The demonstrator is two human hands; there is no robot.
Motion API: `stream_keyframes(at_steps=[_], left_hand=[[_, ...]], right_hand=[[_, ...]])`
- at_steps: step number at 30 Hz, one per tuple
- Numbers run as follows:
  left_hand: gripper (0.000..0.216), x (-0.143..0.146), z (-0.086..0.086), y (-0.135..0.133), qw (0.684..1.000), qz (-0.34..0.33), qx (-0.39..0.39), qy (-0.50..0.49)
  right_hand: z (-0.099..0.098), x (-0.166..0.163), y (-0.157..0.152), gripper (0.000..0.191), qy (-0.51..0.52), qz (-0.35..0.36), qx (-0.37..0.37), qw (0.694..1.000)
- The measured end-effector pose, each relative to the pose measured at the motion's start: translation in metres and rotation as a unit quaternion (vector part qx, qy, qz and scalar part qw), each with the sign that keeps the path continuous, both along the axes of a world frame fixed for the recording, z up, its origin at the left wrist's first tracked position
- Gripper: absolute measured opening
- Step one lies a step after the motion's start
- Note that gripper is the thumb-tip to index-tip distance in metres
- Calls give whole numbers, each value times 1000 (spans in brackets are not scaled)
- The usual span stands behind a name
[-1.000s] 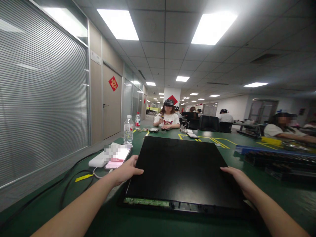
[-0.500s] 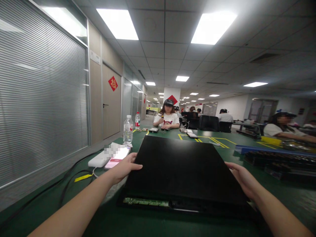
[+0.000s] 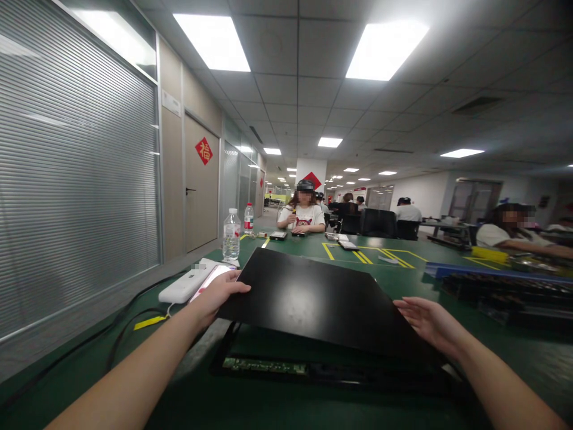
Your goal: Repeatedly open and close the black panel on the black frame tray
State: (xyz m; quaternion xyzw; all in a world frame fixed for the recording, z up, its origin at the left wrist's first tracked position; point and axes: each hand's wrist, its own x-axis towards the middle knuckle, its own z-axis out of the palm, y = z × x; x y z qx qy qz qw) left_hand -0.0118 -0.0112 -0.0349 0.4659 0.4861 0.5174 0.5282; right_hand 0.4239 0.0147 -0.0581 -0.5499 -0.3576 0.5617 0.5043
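A large flat black cover panel point(image 3: 313, 298) is raised at its near edge above a black chassis point(image 3: 268, 365) on the green table point(image 3: 134, 382). A green circuit board strip shows along the chassis front. My left hand point(image 3: 219, 295) grips the panel's left edge, thumb on top. My right hand point(image 3: 430, 322) holds the panel's right edge with fingers along its side.
A white power strip point(image 3: 181, 289), a phone point(image 3: 210, 278) and a water bottle point(image 3: 231, 235) sit left of the panel, with black cables point(image 3: 120, 334) running off the table. Dark trays point(image 3: 505, 292) lie to the right. Other people sit at tables further back.
The panel lay flat on the chassis a second ago; both hands have lifted its near edge, exposing the chassis frame underneath.
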Motion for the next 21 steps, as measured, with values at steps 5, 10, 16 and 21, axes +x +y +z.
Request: stream_keyframes(at_steps=[5, 10, 16, 21], left_hand=[[34, -4, -4, 4, 1000, 2, -12, 2], [29, -12, -7, 8, 1000, -1, -21, 16], [29, -16, -6, 8, 1000, -2, -1, 15], [29, -11, -13, 11, 1000, -4, -15, 18]], right_hand=[[4, -2, -5, 56, -50, -20, 7, 999], [4, -4, -6, 56, -102, -8, 28, 994], [2, -5, -1, 54, -99, -7, 31, 995], [-2, 1, 4, 47, -123, -47, 33, 991]])
